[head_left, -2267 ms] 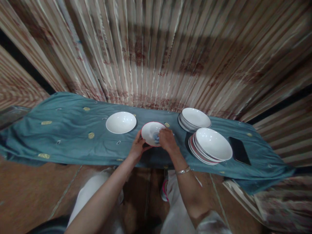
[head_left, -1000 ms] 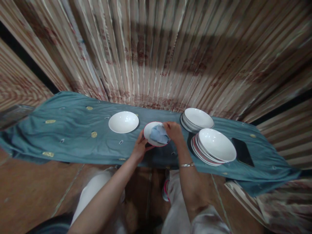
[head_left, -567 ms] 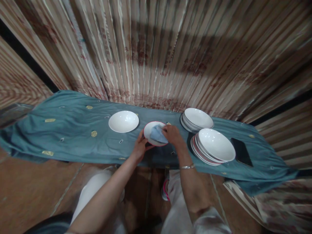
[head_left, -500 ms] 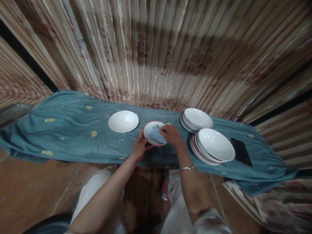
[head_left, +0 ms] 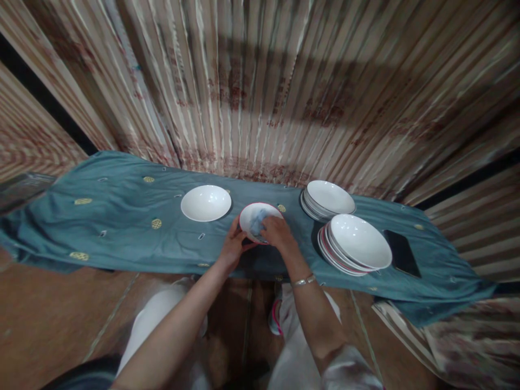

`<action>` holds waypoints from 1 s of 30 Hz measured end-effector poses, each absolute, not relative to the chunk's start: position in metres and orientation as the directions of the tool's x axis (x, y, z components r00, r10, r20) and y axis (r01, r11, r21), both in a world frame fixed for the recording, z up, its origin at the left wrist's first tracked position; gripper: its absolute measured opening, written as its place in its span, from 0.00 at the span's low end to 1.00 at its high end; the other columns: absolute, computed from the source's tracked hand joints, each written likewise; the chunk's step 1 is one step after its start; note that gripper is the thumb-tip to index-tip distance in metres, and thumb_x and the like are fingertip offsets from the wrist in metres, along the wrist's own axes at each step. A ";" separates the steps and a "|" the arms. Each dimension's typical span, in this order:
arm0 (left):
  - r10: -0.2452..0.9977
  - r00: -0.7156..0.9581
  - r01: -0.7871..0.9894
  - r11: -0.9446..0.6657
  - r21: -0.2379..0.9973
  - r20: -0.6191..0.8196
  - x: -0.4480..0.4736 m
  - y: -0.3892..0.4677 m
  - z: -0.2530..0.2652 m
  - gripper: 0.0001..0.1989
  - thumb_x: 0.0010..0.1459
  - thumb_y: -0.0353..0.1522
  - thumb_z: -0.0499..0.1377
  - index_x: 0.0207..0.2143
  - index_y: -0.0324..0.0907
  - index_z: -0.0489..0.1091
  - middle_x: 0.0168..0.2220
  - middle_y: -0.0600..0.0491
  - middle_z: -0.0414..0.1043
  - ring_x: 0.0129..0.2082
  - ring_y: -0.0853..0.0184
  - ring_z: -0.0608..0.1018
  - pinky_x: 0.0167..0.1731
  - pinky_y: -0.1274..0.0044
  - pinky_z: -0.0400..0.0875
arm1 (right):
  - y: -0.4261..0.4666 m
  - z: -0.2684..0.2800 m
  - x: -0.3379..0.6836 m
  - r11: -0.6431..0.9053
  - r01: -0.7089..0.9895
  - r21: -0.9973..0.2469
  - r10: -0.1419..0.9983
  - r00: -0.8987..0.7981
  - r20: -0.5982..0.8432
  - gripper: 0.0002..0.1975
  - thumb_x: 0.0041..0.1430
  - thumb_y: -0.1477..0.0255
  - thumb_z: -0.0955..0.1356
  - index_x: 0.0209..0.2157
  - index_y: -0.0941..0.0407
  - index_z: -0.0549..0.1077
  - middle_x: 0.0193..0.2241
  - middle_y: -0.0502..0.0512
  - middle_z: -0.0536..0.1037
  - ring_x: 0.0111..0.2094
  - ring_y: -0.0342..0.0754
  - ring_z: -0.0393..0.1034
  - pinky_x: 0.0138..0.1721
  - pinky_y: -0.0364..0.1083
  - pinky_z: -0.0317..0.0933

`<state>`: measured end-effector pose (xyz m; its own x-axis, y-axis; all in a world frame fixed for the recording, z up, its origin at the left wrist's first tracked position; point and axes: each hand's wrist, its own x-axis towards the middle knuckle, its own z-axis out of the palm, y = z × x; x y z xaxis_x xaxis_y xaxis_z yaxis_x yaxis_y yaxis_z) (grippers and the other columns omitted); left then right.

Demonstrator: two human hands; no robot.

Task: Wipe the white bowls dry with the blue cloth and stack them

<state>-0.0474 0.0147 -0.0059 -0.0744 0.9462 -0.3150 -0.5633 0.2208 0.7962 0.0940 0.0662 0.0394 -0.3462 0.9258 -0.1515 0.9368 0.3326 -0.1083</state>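
A white bowl with a red rim (head_left: pixel 248 218) is held just above the cloth-covered table, tilted a little. My left hand (head_left: pixel 233 244) grips its left and lower edge, thumb near the rim and fingers beneath. Inside the bowl lies a light blue cloth (head_left: pixel 257 219). My right hand (head_left: pixel 278 232) presses this cloth against the inner surface, with its fingers bent around part of it. To the left rests a separate white bowl (head_left: pixel 206 203) on the table.
Two stacks of bowls stand on the right, a rear stack (head_left: pixel 330 198) and a nearer stack (head_left: pixel 359 242). Beside them lies a dark phone-like slab (head_left: pixel 401 252). A green patterned tablecloth (head_left: pixel 125 216) covers the table. A pleated curtain (head_left: pixel 260 97) hangs behind.
My right hand has moved left and down, deeper into the bowl with the cloth. The bowl's near side has tipped, and my left hand keeps its hold.
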 end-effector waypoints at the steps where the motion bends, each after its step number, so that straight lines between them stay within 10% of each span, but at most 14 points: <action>1: 0.945 -0.078 -0.566 0.220 0.795 -0.318 -0.047 0.015 -0.006 0.34 0.52 0.24 0.62 0.62 0.48 0.65 0.48 0.49 0.76 0.43 0.61 0.78 0.42 0.62 0.82 | 0.067 0.039 0.092 0.300 0.949 -0.096 0.939 -0.312 -0.145 0.14 0.65 0.78 0.64 0.48 0.64 0.77 0.50 0.69 0.79 0.52 0.55 0.74 0.53 0.46 0.62; 15: 0.946 -0.063 -0.559 0.231 0.797 -0.318 -0.048 0.015 -0.007 0.33 0.53 0.24 0.61 0.62 0.50 0.65 0.54 0.48 0.74 0.49 0.59 0.77 0.46 0.59 0.80 | 0.085 0.031 0.080 0.090 0.983 -0.162 0.993 -0.076 0.094 0.22 0.68 0.76 0.60 0.61 0.66 0.66 0.60 0.72 0.69 0.58 0.55 0.67 0.58 0.47 0.60; 30: 0.955 -0.044 -0.573 0.216 0.791 -0.293 -0.049 0.014 -0.012 0.35 0.53 0.25 0.62 0.64 0.50 0.63 0.53 0.48 0.74 0.49 0.60 0.76 0.46 0.61 0.81 | 0.095 0.029 0.061 0.335 0.907 -0.256 0.942 -0.318 0.105 0.23 0.68 0.78 0.59 0.62 0.64 0.67 0.63 0.66 0.69 0.62 0.52 0.64 0.64 0.47 0.54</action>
<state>-0.0494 0.0144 -0.0118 -0.0443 0.9552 -0.2926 -0.5728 0.2157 0.7908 0.0607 0.0945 0.0287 -0.3180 0.9423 0.1047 0.9071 0.3345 -0.2555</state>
